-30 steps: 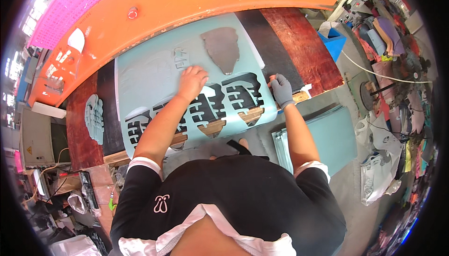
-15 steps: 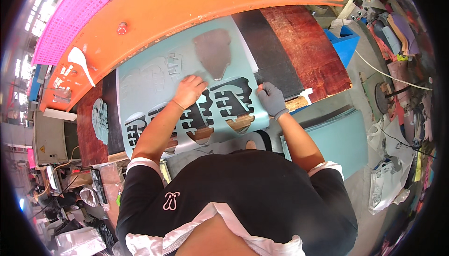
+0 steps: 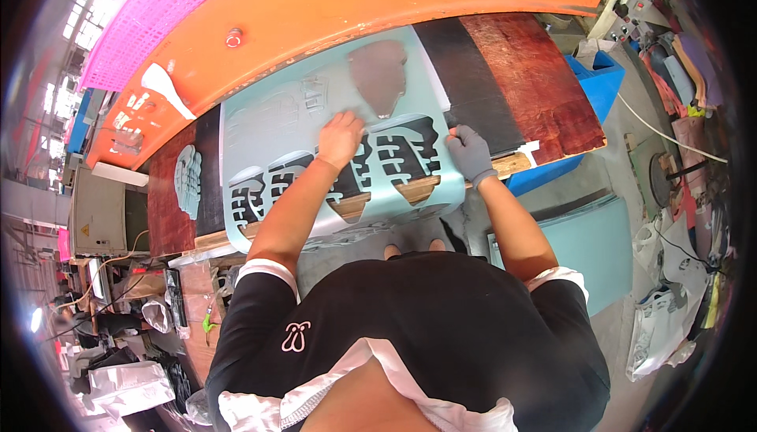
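Head cam: one blue-green sheet (image 3: pixel 337 99) on the table (image 3: pixel 530 77), near edge hanging over. Two hands: left hand (image 3: pixel 341 140) on top, gloved right hand (image 3: pixel 473 156) by its right edge, can't tell if either's gripping. One pink basket (image 3: pixel 151 26) far left, one blue bin (image 3: pixel 601 85) right, contents hidden.

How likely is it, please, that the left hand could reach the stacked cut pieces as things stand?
Probably yes: nothing upright seems to stand between the left hand, at the pale green sheet, and the stacked cut pieces.
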The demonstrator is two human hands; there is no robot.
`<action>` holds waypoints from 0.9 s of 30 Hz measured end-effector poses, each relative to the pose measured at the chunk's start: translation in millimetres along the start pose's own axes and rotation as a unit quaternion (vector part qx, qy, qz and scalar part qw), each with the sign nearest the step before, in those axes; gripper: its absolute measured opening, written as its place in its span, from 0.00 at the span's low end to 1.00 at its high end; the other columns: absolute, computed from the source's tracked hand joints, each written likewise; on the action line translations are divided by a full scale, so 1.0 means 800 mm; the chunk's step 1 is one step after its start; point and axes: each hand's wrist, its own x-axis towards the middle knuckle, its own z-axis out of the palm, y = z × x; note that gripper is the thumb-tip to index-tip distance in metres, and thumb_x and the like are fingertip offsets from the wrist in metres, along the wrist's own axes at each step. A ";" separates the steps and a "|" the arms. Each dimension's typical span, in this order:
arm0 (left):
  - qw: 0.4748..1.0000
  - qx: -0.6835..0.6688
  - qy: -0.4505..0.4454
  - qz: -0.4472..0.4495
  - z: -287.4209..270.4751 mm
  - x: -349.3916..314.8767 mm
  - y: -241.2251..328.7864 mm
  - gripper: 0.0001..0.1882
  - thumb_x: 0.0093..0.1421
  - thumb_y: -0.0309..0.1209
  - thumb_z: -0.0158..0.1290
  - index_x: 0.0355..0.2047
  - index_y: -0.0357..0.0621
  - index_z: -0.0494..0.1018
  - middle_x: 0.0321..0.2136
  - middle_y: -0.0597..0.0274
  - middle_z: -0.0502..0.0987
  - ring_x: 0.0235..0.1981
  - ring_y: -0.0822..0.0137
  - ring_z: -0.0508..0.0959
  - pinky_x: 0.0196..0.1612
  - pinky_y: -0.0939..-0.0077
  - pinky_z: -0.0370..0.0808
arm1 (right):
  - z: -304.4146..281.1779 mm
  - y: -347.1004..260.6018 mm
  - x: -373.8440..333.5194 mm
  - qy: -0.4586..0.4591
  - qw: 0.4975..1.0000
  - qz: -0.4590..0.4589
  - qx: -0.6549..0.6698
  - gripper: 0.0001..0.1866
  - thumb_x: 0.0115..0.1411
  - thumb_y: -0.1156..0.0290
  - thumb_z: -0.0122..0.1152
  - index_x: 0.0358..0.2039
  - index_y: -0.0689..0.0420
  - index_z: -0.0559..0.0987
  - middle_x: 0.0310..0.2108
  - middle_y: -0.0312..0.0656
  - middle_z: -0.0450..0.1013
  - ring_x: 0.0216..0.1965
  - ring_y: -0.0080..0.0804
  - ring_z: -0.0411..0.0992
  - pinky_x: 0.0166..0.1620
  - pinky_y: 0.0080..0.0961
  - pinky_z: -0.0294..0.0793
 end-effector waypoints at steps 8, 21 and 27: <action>0.994 -0.099 0.052 -0.005 -0.081 -0.161 0.069 0.19 0.48 0.30 0.59 0.41 0.41 0.72 0.40 0.54 0.72 0.41 0.54 0.71 0.43 0.62 0.66 | -0.025 0.019 -0.035 0.149 0.974 -0.090 -0.143 0.09 0.56 0.64 0.53 0.32 0.54 0.74 0.26 0.47 0.74 0.30 0.47 0.73 0.33 0.39 0.71; 0.992 0.006 0.081 -0.094 -0.026 -0.204 0.061 0.32 0.43 0.54 0.58 0.40 0.41 0.73 0.29 0.63 0.71 0.32 0.62 0.71 0.37 0.68 0.66 | -0.029 0.036 -0.034 0.189 0.952 -0.079 -0.229 0.09 0.57 0.63 0.51 0.25 0.53 0.72 0.19 0.50 0.71 0.23 0.53 0.71 0.26 0.46 0.67; 0.986 0.010 0.136 -0.098 -0.018 -0.189 0.047 0.30 0.39 0.48 0.61 0.39 0.42 0.73 0.27 0.62 0.69 0.30 0.60 0.71 0.36 0.66 0.66 | -0.025 0.014 -0.009 0.196 0.959 -0.099 -0.177 0.12 0.59 0.60 0.47 0.29 0.54 0.74 0.27 0.49 0.72 0.32 0.51 0.71 0.34 0.44 0.69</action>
